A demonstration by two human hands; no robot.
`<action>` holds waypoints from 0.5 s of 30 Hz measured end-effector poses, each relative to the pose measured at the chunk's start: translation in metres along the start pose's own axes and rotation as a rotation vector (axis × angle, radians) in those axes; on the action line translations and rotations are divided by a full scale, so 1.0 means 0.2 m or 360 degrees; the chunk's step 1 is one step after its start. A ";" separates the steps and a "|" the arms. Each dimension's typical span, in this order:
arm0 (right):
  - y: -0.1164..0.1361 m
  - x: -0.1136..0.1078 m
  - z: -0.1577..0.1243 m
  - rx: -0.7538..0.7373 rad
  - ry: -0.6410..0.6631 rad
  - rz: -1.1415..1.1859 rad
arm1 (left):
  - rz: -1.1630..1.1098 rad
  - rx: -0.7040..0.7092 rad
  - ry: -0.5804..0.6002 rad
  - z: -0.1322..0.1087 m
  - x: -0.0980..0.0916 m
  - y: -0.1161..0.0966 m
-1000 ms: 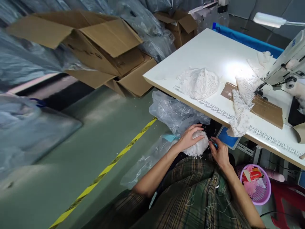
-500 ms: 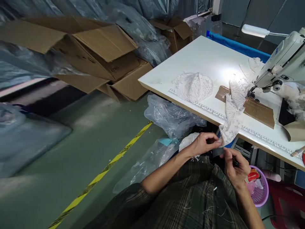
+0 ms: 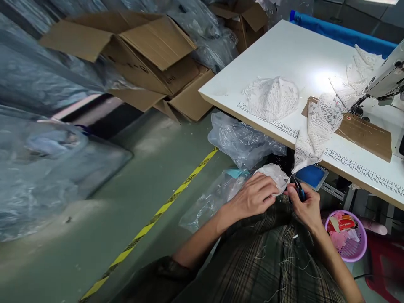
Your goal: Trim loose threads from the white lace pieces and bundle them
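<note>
My left hand [image 3: 252, 197] is closed on a white lace piece [image 3: 275, 174] just below the table edge, over my lap. Wrapped in the fingers of my right hand [image 3: 305, 207] are small dark thread snips [image 3: 298, 188] with a bit of blue, their tip pointing up close to the lace. A white lace strip [image 3: 318, 130] runs from the sewing machine [image 3: 386, 78] across the table, and its end hangs over the front edge above my hands. Another rounded white lace piece [image 3: 273, 99] lies on the tabletop to the left.
The white table [image 3: 259, 63] has a printed ruler along its front and a brown cardboard piece [image 3: 366, 134]. A purple basket [image 3: 362, 240] with scraps stands at lower right, beside a red stool [image 3: 383, 265]. Open cardboard boxes [image 3: 158, 42] and plastic bags [image 3: 246, 145] lie left of the table.
My left hand has let go of the hanging lace end and taken hold of the lower lace piece. The snips now show plainly in my right hand. The view has shifted left and down.
</note>
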State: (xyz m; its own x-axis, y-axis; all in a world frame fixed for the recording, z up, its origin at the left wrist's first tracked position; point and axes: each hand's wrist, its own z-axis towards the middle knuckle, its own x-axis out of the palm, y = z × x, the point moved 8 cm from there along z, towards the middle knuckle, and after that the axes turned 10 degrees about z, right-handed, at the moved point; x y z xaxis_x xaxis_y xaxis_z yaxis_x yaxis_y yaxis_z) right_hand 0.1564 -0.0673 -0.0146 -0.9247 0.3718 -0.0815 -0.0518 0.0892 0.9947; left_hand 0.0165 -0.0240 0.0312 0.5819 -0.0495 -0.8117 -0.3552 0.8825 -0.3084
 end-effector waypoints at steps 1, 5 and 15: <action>-0.02 0.01 0.00 0.0044 0.0013 0.0012 | 0.0006 0.0068 -0.0006 0.01 0.01 -0.04; -0.04 0.00 0.00 0.0102 -0.0014 0.0048 | -0.0334 0.0190 -0.0016 0.05 0.05 -0.08; 0.09 -0.07 -0.02 -0.0263 0.0084 -0.0094 | -0.1819 -0.0655 0.0744 0.17 0.43 0.15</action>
State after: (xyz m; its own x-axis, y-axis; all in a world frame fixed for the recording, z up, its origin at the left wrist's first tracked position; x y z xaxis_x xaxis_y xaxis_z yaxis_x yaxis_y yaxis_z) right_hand 0.1668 -0.0754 0.0054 -0.9367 0.3208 -0.1407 -0.1636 -0.0453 0.9855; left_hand 0.0805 0.0145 -0.0316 0.4234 -0.9040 -0.0595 -0.0762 0.0299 -0.9966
